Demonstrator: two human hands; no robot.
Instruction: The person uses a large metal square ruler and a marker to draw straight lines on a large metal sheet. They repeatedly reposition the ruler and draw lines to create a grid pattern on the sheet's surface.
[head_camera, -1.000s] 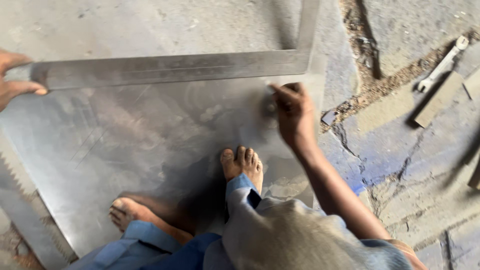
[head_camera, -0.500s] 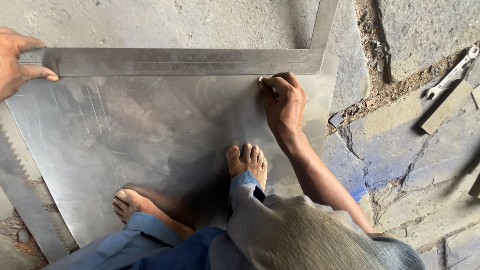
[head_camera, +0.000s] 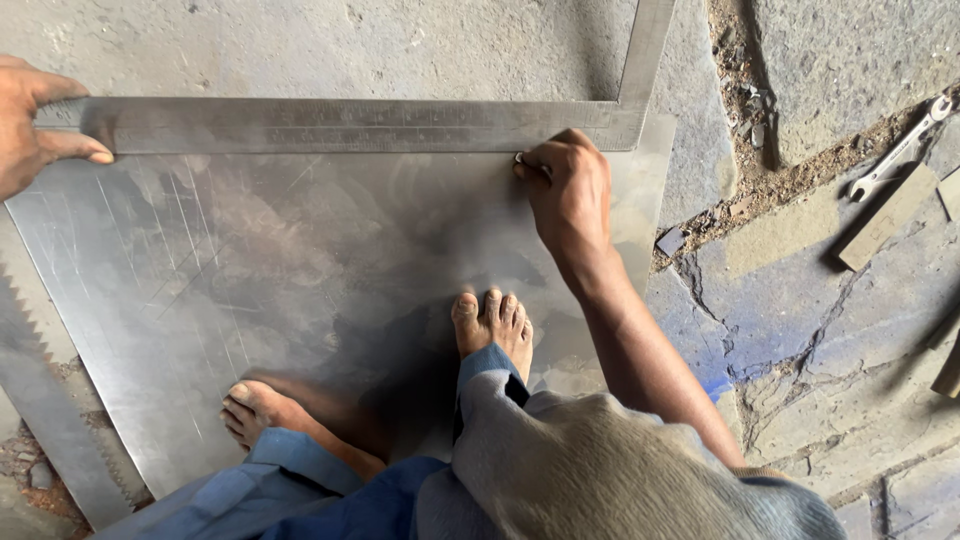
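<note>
We squat barefoot on a sheet of metal (head_camera: 300, 300) laid flat on a cracked stone floor (head_camera: 800, 290), our knees in blue trousers filling the bottom of the view and both feet planted on the sheet itself, the right foot (head_camera: 492, 322) near its middle and the left foot (head_camera: 262, 410) toward its near edge. Just beyond the toes, our right hand (head_camera: 570, 190) is closed around a thin scriber (head_camera: 522, 160), only its tip showing past the fingers, and that tip sits against the lower edge of a steel square (head_camera: 340, 125) whose long blade lies across the far side of the sheet while its short arm runs away up the floor. At the far left, our left hand (head_camera: 35, 125) presses the blade's end down, thumb and fingers pinching it flat. To our judgement the line comes out true only if the left hand keeps the blade from creeping, the point stays hard against the edge, and the stroke runs in one even pull; our weight on the sheet helps hold it from sliding. Beside the sheet's left edge lies a toothed saw blade (head_camera: 45, 400). Well apart to the right, on the broken floor, rest a spanner (head_camera: 900, 150) and a flat wooden block (head_camera: 888, 215), neither in reach of either hand.
</note>
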